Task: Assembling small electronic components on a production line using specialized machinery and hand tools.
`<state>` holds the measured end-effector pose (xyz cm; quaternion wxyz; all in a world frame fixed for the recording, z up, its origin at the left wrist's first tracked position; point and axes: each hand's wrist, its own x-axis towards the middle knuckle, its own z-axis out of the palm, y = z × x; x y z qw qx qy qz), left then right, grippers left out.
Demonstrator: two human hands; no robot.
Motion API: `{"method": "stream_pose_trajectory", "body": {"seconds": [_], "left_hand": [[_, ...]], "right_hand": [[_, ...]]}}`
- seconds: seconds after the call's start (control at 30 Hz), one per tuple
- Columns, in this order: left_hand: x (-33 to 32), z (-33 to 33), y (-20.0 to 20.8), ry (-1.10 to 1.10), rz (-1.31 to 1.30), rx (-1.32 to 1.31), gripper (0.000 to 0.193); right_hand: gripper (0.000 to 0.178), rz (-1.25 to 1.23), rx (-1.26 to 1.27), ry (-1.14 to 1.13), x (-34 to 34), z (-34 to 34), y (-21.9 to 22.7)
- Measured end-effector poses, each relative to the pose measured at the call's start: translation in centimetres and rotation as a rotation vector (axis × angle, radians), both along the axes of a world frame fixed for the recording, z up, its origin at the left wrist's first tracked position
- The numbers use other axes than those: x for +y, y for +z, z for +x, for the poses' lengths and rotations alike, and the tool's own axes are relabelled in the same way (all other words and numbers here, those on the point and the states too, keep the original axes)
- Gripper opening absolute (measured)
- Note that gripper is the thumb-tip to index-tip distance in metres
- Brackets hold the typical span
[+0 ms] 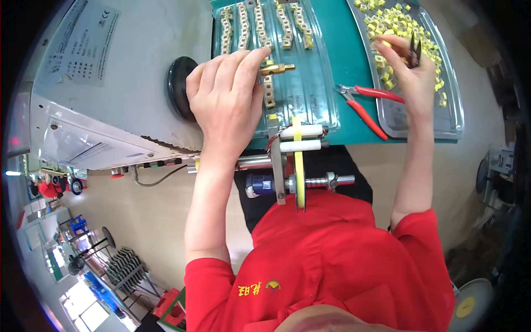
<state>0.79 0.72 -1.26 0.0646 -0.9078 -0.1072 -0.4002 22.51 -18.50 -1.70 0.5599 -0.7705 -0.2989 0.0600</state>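
My left hand is curled around the spindle of the machine, beside its black round wheel. The spindle's brass tip sticks out past my fingers, and my palm hides the rest. My right hand is over a tray heaped with small yellow-wrapped bobbins. Dark-bladed snips are tucked in that hand, pointing away from me. Its thumb and index finger come together over the bobbins; whether they pinch one is unclear.
Red-handled cutters lie between the trays on the green mat. A ridged clear tray holds rows of bobbins. Close to my body, a bracket carries a yellow tape roll and white rollers. The machine housing stands at left.
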Motion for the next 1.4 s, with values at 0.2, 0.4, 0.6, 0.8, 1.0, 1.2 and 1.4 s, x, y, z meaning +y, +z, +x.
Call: {"method": "stream_pose_trajectory", "body": {"seconds": [0.2,0.4,0.6,0.8,1.0,1.2,1.4], "left_hand": [[0.4,-0.9,0.2,0.018,-0.011,-0.003,0.043],[-0.6,0.1,0.7,-0.017,-0.052,0.017,0.041],[-0.8,0.9,0.4,-0.030,-0.060,0.029,0.044],[0.3,-0.8,1.8,-0.019,-0.101,0.022,0.039],[-1.1,-2.3,1.7,-0.324,-0.441,-0.168,0.031],[-5.6,-3.6,2.8,-0.618,-1.343,-0.100,0.019],[-5.5,-3.8,1.7,-0.863,-1.884,-0.248,0.026]], "right_hand": [[0.037,-0.232,-0.531,0.098,0.8,-0.4,0.0],[0.024,-0.502,-0.750,0.148,7.7,-3.3,-1.7],[0.024,-0.533,-0.796,0.092,8.6,-2.9,-3.4],[0.027,-0.287,-0.224,0.338,6.2,-5.6,-0.5],[0.015,0.016,0.006,0.457,2.6,-9.4,1.9],[0.026,0.039,-0.493,0.517,1.5,-11.2,5.2],[0.026,0.159,-0.529,0.512,1.6,-12.1,6.3]]}}
